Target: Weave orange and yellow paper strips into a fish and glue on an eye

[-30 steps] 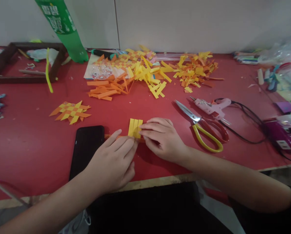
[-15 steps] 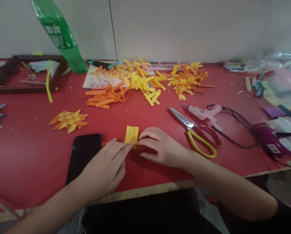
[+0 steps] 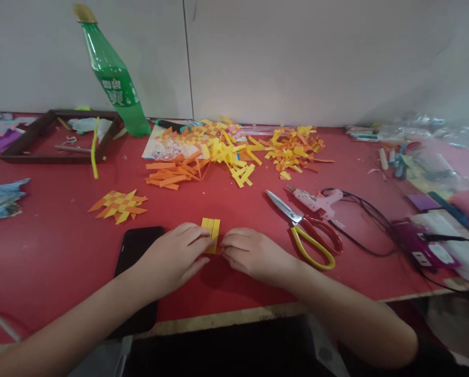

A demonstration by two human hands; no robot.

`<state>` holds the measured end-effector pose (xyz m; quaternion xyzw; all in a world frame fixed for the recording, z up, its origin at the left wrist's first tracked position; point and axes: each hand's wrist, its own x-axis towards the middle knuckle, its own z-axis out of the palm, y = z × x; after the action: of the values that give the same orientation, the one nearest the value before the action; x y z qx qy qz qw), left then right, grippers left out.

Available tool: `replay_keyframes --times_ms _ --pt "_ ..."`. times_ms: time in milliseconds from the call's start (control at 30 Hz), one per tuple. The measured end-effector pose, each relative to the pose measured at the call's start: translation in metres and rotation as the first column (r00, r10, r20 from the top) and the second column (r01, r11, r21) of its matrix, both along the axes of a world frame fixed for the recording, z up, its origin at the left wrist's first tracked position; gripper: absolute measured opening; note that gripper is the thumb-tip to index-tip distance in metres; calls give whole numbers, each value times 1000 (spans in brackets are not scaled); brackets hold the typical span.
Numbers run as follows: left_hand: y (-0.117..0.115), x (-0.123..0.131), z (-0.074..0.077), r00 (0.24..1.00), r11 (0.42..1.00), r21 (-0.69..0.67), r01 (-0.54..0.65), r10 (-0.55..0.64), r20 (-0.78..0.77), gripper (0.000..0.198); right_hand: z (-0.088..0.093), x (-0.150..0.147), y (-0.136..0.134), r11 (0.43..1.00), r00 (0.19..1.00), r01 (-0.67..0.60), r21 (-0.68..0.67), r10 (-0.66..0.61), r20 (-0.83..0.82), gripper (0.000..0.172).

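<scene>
Several yellow paper strips (image 3: 210, 228) lie side by side on the red table, between my two hands. My left hand (image 3: 179, 254) has its fingertips on their left and lower part, thumb held below. At their right edge, the fingers of my right hand (image 3: 253, 254) are bent and pressed together. An orange strip crosses under the yellow ones in the earlier picture; my fingers now mostly cover it. A black phone (image 3: 138, 251) lies partly beneath my left forearm. Right of my right hand are scissors (image 3: 313, 246) with one red and one yellow handle.
Behind are heaps of orange strips (image 3: 175, 173) and yellow strips (image 3: 224, 149). A woven paper fish (image 3: 118, 206) lies left. A green bottle (image 3: 120, 91) stands by a brown frame (image 3: 53, 159). A pink glue gun (image 3: 320, 201) trails a cord to a purple power box (image 3: 426, 246).
The camera view has shifted, so the table sits lower. My right fingers have drawn closer together at the strips' right edge. My left fingers have curled more over the strips.
</scene>
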<state>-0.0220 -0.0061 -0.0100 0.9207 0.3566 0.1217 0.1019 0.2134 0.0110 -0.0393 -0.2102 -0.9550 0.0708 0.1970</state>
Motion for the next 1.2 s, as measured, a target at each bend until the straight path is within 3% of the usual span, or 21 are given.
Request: replay_keyframes --times_ms 200,333,400,567,700,867,1000,1200 --pt "7 2 3 995 999 10 -30 31 -90 18 11 5 8 968 970 109 -227 -154 -190 14" --pt "9 1 6 989 999 16 -39 41 -140 18 16 8 13 957 963 134 -257 -187 -196 8" --pt "10 1 6 991 999 -1 -35 35 -126 21 14 7 13 960 975 114 -254 -157 -157 14" --pt "10 -4 4 995 998 -50 -35 30 -96 22 0 -2 4 987 985 146 -73 -152 -81 12" --pt "9 -10 2 998 996 -78 -32 28 -54 23 -6 -9 -1 984 982 168 -53 -172 -82 18" --pt "11 -6 6 997 995 -79 -65 61 -53 21 -5 -8 2 975 970 198 -101 -210 -121 11" --pt "16 2 12 995 995 -74 -60 54 -85 16 -8 -5 4 936 934 268 -228 -311 -178 22" --pt "37 11 18 996 991 -129 -43 32 -87 24 -16 -7 5 913 922 250 -321 -326 -208 9"
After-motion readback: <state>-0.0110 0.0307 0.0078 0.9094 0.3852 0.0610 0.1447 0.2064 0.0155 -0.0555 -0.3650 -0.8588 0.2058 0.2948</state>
